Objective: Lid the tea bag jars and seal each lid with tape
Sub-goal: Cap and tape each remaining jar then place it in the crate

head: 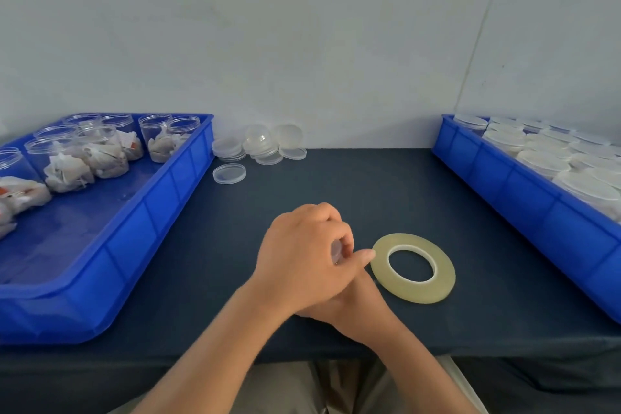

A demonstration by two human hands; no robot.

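My left hand (302, 259) is curled over a small clear jar (336, 250) at the middle of the dark table; only a sliver of the jar shows between the fingers. My right hand (353, 306) lies under the left one, with its fingers hidden. A roll of clear tape (446, 270) lies flat just right of my hands, and my left thumb tip touches its edge. Several open jars with tea bags (67, 161) stand in the blue tray on the left (174, 185). Loose clear lids (229, 173) lie behind, beside that tray.
More lids sit in a pile (262, 144) against the white wall. A second blue tray (504, 185) at the right holds several lidded jars (544, 158). The table's front edge runs just below my wrists.
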